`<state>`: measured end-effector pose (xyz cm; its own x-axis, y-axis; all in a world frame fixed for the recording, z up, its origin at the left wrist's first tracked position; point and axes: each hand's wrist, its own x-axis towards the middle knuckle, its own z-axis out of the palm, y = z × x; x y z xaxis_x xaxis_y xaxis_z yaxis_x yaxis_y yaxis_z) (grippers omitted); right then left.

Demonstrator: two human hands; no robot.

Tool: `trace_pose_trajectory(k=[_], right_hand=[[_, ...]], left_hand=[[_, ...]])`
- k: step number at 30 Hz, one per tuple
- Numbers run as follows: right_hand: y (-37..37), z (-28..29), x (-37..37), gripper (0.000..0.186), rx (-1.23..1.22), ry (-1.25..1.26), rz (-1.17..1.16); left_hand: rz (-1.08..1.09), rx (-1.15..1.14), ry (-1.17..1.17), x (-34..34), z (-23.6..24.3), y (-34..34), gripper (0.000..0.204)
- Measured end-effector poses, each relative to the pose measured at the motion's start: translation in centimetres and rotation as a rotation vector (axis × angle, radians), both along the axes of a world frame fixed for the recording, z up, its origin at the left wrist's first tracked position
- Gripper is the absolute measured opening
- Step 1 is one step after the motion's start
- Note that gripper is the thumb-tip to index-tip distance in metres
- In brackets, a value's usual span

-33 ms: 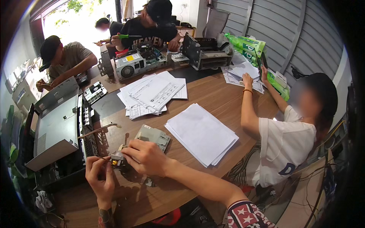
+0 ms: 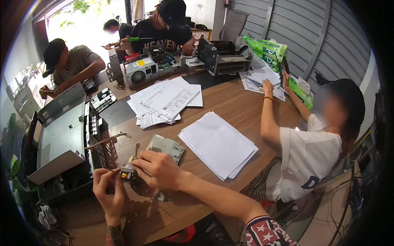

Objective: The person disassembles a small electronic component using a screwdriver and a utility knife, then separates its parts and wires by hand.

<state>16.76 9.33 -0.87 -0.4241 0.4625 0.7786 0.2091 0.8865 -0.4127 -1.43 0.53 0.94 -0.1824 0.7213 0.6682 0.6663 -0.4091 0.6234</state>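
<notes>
My right hand (image 2: 158, 169) pinches a small grey metal part (image 2: 127, 168) with a yellow piece (image 2: 124, 175) at its near end. Close by on the left, the fingertips of my left hand (image 2: 108, 192) are pressed together on a thin dark wire-like piece (image 2: 107, 169) that points to that part. Whether the two touch cannot be made out. Just beyond my right hand, a flat grey metal drive-like unit (image 2: 166, 148) lies on the wooden table, its near side hidden by my fingers. Some small scraps (image 2: 161, 197) lie below my right wrist.
An opened computer case (image 2: 61, 135) stands at the left, a cable (image 2: 107, 140) sticking out toward me. Paper stacks (image 2: 217, 145) and printed sheets (image 2: 164, 100) cover the middle. Opened machines (image 2: 223, 57) stand at the back. Co-workers sit around, one (image 2: 310, 143) close on my right.
</notes>
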Motion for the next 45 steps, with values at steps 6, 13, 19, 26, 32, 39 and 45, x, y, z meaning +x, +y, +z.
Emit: trace_pose_trajectory(k=[6,13,19,26,32,39,45], right_hand=[[0.01,0.05,-0.13,0.015,0.000,0.005,0.011],[-0.22,0.01,-0.21,0.017,-0.013,-0.003,0.037],[-0.21,-0.04,-0.19,0.018,-0.022,0.007,0.020],[-0.25,-0.05,-0.26,0.018,-0.016,-0.019,0.015],[-0.22,0.09,-0.26,0.018,-0.005,-0.017,0.010],[-0.31,-0.02,-0.29,0.018,-0.012,-0.045,0.013],[-0.30,0.03,-0.24,0.018,-0.011,-0.032,0.024]], left_hand=[[0.010,0.005,0.020,0.23,0.00,0.02,0.013],[0.006,0.050,0.042,0.30,-0.18,0.08,0.013],[0.006,0.027,-0.009,0.50,-0.37,0.11,0.013],[0.024,0.014,-0.013,0.35,-0.54,0.23,0.012],[0.017,0.084,-0.021,0.37,-0.45,0.09,0.013],[0.006,0.103,-0.020,0.54,-0.44,0.01,0.014],[0.003,-0.007,0.024,0.53,-0.26,-0.07,0.009]])
